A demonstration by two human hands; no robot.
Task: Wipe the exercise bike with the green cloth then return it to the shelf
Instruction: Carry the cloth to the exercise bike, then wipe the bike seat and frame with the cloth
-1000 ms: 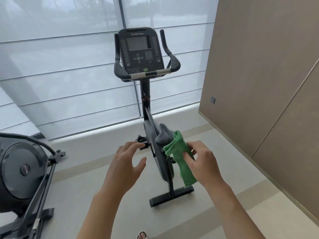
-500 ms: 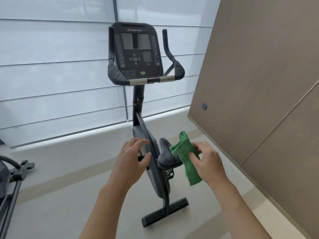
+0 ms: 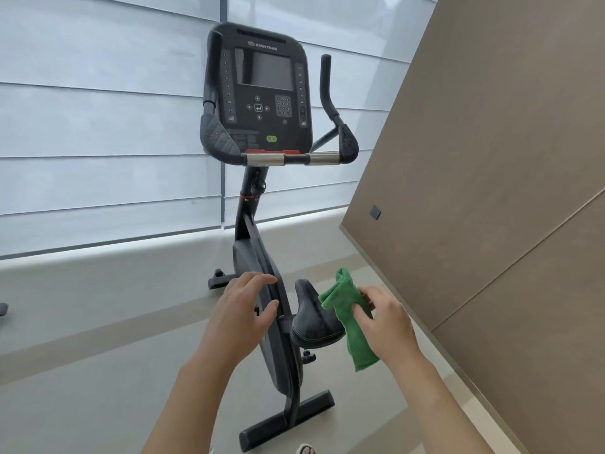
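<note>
A black exercise bike [image 3: 258, 244] stands in front of me, its console [image 3: 265, 90] and handlebars up high and its saddle [image 3: 311, 319] low, between my hands. My right hand [image 3: 388, 322] grips a bunched green cloth [image 3: 347, 312] just right of the saddle, one end sticking up and the other hanging down. My left hand [image 3: 242, 309] hovers over the bike's frame left of the saddle, fingers spread and holding nothing. No shelf is in view.
White window blinds [image 3: 98, 126] run behind the bike. A brown panelled wall [image 3: 491, 191] closes the right side, with a small dark switch [image 3: 375, 212] low on it. The bike's rear foot [image 3: 288, 421] rests on the pale floor near my toes [image 3: 304, 449].
I have moved closer to the bike, so it fills more of the view and the machine at the left has almost left the frame. Both hands keep their poses beside the saddle.
</note>
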